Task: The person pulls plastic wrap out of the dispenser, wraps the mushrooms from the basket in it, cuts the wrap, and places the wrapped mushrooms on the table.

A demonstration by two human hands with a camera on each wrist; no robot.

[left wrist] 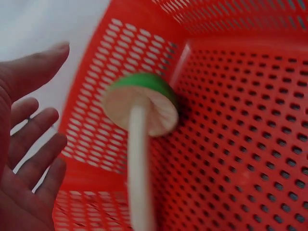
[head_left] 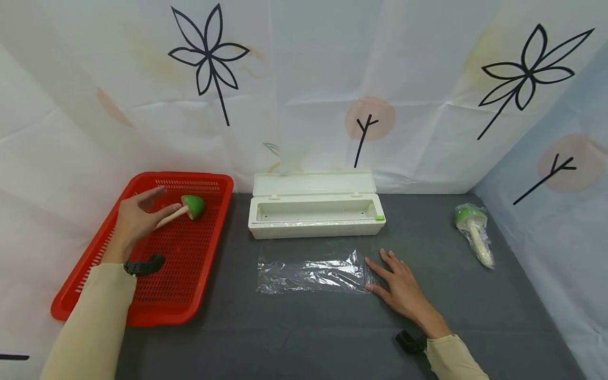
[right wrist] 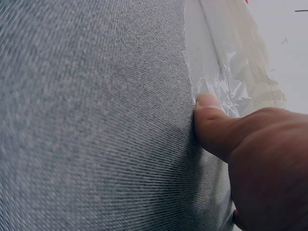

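1. The left hand (head_left: 135, 219) is over the red basket (head_left: 95, 274), fingers spread and relaxed. The green-capped toy mushroom (head_left: 187, 207) lies just at its fingertips; whether a finger touches the stem I cannot tell. In the left wrist view the mushroom (left wrist: 142, 113) sits near the basket's corner wall (left wrist: 120, 62), and the fingers (left wrist: 36, 144) are apart, closed round nothing.

2. The right hand (head_left: 399, 287) lies flat on the dark grey tabletop (head_left: 294, 332), fingers straight. The wrist view shows a fingertip (right wrist: 208, 103) pressing the edge of the clear plastic wrap sheet (head_left: 311, 272) — pinning it, not gripping.

3. The sheet is spread flat just in front of the white wrap dispenser box (head_left: 315, 211), whose lid stands open.

4. A second mushroom, already wrapped (head_left: 472, 232), lies well apart at the right.

5. My reading: the sheet is laid and the step in hand is fetching the bare mushroom. The next move would call for closing the fingers on the stem, lifting it over the basket rim and setting it on the wrap — while the right hand keeps the film from shifting.
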